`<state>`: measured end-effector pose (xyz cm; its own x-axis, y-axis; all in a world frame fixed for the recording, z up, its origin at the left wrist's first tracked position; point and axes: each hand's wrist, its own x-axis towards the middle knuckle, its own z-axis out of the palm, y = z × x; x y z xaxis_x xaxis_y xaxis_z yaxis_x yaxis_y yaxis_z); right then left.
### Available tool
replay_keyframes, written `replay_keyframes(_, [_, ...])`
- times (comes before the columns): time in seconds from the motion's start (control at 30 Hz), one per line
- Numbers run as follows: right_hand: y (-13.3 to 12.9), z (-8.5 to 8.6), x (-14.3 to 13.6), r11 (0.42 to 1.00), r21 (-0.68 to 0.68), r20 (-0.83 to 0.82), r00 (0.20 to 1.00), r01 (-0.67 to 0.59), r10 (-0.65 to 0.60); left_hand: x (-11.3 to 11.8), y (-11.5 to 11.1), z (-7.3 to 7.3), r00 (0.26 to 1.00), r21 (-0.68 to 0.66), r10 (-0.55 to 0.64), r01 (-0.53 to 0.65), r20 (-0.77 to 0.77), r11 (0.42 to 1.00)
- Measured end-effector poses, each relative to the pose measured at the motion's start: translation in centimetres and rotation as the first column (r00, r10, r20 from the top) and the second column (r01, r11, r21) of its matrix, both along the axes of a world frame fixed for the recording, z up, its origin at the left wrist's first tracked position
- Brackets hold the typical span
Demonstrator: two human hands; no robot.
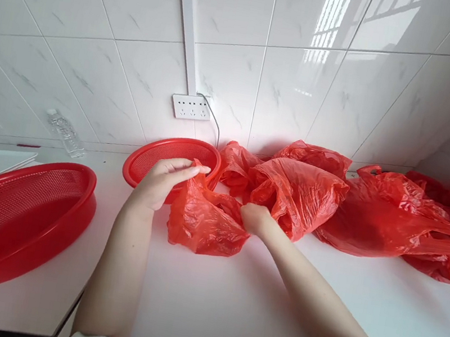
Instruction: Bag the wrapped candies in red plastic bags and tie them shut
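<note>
Between my two hands hangs a thin red plastic bag (209, 228), its upper edge pulled apart over the white table. My left hand (167, 179) pinches the bag's left rim between thumb and fingers, in front of a small red perforated basket (151, 151). At the bag's right side my right hand (254, 219) is closed round the edge, its fingers partly hidden. Just beyond that hand lies another crumpled red bag (302, 189), bulging and close to the wrist. What the held bag contains, if anything, cannot be made out.
A large red perforated basket (88, 192) stands at the left. Behind it are a clear plastic bottle (66, 133) and a white tray (4, 159) with dark red packets. More red bags (388, 217) spread rightward. A power strip (192, 107) is on the tiled wall, its cable hanging down.
</note>
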<state>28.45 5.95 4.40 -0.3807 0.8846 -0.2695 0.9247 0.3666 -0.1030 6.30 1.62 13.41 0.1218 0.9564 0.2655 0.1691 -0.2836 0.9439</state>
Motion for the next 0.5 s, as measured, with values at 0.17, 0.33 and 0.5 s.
replay_keyframes(0.17, [-0.4,5.9,3.3,0.917,0.348,-0.734,0.665,0.197,0.136,-1.5,0.6,0.4,0.946,0.156,0.035,-0.089,0.323,0.984])
replay_keyframes(0.33, [-2.1,8.2,1.4,0.888,0.314,-0.911,-0.157,0.336,0.381,-1.4,0.1,0.6,0.957,0.158,-0.084,0.041,0.276,0.987])
replay_keyframes(0.5, [-3.9,7.4,-2.3,0.881,0.470,-0.882,-0.059,-0.052,0.467,2.0,-0.7,-0.5,0.956,0.043,-0.264,0.271,-0.127,0.962])
